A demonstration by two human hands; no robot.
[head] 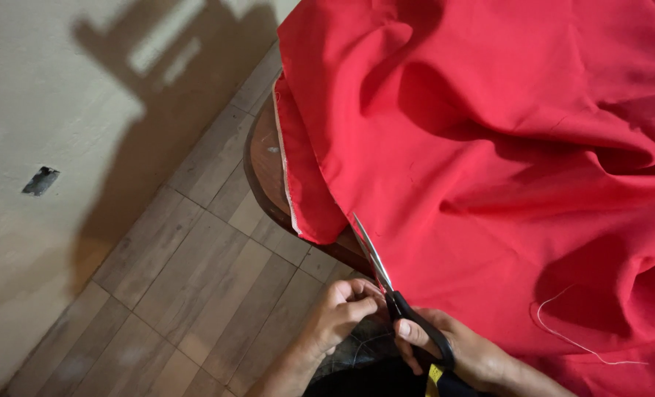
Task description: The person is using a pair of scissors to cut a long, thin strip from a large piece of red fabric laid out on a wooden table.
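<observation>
Taking the round wooden table [262,158] as the landmark: far to its left a pale wall [40,88] carries a small dark patch [41,180] and a broad shadow, and between that wall and the table's curved rim runs a stretch of wood-look floor tiles [195,257], bare and open down to the lower edge of view. Only a narrow arc of the table's rim shows; the rest lies under a big red cloth [504,162] that drapes over it and spills rightward in deep folds. The cloth's left edge, with a pale selvage strip, hangs just past the rim. Below the table's near rim the left hand [338,312] is curled almost closed, fingertips pinching the cloth's lower edge. Just to its right the scissors [386,283], with silver blades and black handles, lie along that cloth edge, the blade tip pointing up toward the table's rim and the blades nearly together. The right hand [463,353] is wrapped around the black handles, thumb on the loop, fingers closed on them. Further right, well away from the table's rim, a loose white thread [563,334] trails across the red folds.
</observation>
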